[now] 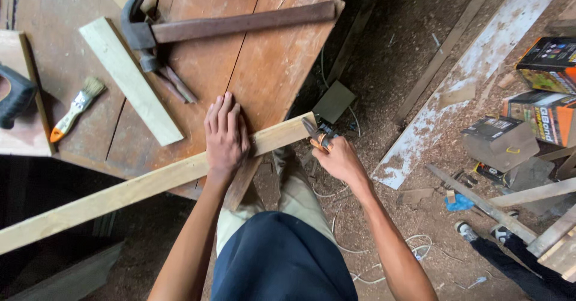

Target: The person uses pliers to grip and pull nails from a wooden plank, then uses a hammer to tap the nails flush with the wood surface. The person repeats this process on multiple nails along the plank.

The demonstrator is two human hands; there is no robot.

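My left hand (226, 134) lies flat, fingers together, on a long pale wooden batten (120, 193) that runs across the near edge of a worn brown workbench (264, 55). My right hand (337, 157) grips a small orange-handled cutting tool (314, 133), its blade touching the batten's right end, which overhangs the bench.
On the bench lie a claw hammer (180, 28), a short pale board (129, 79), a small paintbrush (75, 109) and a dark power tool (15, 100). Sawdust, planks, cardboard boxes (540, 97) and white cable (384, 259) cover the floor. Another person's feet (480, 232) stand at right.
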